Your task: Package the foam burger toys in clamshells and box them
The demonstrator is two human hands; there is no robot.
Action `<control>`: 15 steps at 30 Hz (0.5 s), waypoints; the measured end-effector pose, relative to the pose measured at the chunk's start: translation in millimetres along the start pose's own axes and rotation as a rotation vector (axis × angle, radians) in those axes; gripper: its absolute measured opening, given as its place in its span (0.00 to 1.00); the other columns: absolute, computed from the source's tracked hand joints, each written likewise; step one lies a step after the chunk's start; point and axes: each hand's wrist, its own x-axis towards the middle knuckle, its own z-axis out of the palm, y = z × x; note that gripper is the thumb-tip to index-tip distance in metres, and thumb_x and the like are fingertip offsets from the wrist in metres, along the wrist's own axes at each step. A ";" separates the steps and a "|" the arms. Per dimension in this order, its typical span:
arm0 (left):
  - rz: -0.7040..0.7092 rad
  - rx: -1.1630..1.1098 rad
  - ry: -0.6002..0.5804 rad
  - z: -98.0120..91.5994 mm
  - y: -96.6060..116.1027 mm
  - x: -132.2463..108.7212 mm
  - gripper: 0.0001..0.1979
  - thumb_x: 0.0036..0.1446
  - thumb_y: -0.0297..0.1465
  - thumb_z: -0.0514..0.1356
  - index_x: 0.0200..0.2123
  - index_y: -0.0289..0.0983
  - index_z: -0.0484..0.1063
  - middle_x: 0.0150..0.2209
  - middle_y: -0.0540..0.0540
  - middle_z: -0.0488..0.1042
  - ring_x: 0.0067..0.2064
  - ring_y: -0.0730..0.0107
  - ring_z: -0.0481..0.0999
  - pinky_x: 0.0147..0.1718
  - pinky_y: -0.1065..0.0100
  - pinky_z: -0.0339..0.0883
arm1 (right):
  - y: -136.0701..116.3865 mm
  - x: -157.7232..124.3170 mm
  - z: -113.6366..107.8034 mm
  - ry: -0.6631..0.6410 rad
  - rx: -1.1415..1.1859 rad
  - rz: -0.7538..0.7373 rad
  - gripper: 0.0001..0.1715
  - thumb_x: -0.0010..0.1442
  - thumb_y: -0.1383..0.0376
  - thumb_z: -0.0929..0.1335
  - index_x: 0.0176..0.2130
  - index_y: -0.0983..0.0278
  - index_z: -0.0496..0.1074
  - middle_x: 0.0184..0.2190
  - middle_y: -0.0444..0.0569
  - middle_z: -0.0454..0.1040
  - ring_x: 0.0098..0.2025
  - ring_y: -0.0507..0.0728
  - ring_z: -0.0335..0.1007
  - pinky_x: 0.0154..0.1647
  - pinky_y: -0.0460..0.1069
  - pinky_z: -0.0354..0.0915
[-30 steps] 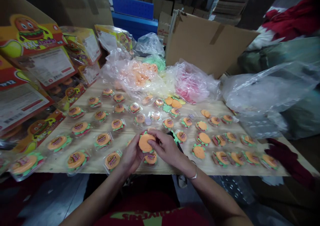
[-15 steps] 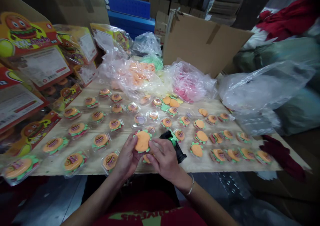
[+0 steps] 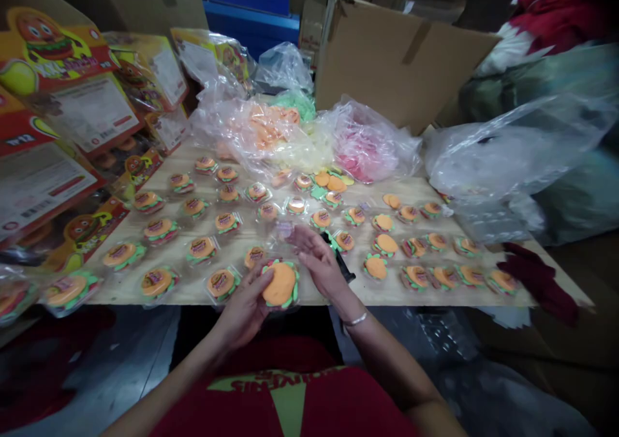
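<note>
My left hand (image 3: 242, 307) grips an orange burger-shaped toy with a green frill (image 3: 280, 284) at the near edge of the plywood board (image 3: 242, 256). Beside it, my right hand (image 3: 316, 262) lies over the board with its fingers stretched out and nothing in them. Its fingertips are close to a clear wrapped piece (image 3: 285, 231). A black tool with a green part (image 3: 340, 261) shows partly under that hand. Rows of packed burger toys (image 3: 200, 249) lie to the left, and unpacked ones (image 3: 376, 267) to the right.
Clear bags of orange (image 3: 271, 127), green and pink (image 3: 360, 150) pieces sit at the board's far side. An open cardboard box (image 3: 396, 63) stands behind them. Printed burger display boxes (image 3: 72, 95) crowd the left. A large clear bag (image 3: 512, 153) and a dark red cloth (image 3: 536, 276) lie at the right.
My left hand has brought the burger toy down toward the board's near edge. My right hand has let go of it and stretched forward, fingers spread.
</note>
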 end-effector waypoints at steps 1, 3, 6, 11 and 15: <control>-0.013 0.009 -0.008 -1.1 -1.6 -2.1 0.17 0.50 0.30 0.67 0.44 0.38 0.72 0.38 0.45 0.78 0.33 0.67 0.77 0.25 0.72 0.72 | -4.9 -5.4 0.7 -0.059 -0.066 -0.097 0.28 0.60 0.53 0.67 0.56 0.60 0.62 0.57 0.54 0.67 0.59 0.60 0.64 0.58 0.58 0.62; -0.034 0.011 -0.031 -3.8 -3.6 -4.9 0.15 0.50 0.30 0.67 0.42 0.37 0.73 0.35 0.46 0.78 0.30 0.69 0.76 0.23 0.73 0.70 | -14.9 -19.7 2.6 -0.208 -0.238 -0.290 0.25 0.59 0.56 0.69 0.53 0.58 0.64 0.56 0.52 0.67 0.61 0.60 0.61 0.62 0.60 0.58; -0.075 -0.031 -0.050 -8.4 -4.2 -7.2 0.13 0.52 0.31 0.66 0.42 0.38 0.73 0.35 0.47 0.78 0.30 0.69 0.76 0.24 0.71 0.72 | -19.4 -38.9 3.0 -0.356 -0.497 -0.450 0.37 0.53 0.56 0.74 0.58 0.57 0.59 0.58 0.53 0.64 0.64 0.62 0.56 0.64 0.62 0.54; -0.211 -0.070 -0.200 -18.6 -2.8 -13.0 0.16 0.58 0.40 0.59 0.45 0.36 0.75 0.42 0.40 0.78 0.38 0.60 0.78 0.31 0.66 0.73 | -2.8 -54.6 -4.8 -0.204 -0.673 -0.428 0.42 0.52 0.53 0.74 0.60 0.58 0.56 0.58 0.57 0.62 0.62 0.63 0.57 0.61 0.61 0.57; -0.118 0.160 -0.191 -30.1 -6.4 -24.5 0.20 0.57 0.43 0.60 0.51 0.42 0.74 0.57 0.42 0.71 0.55 0.55 0.70 0.39 0.66 0.71 | 3.3 -66.7 -1.5 -0.037 -0.373 -0.218 0.31 0.56 0.51 0.71 0.54 0.59 0.62 0.54 0.56 0.67 0.56 0.62 0.64 0.55 0.58 0.64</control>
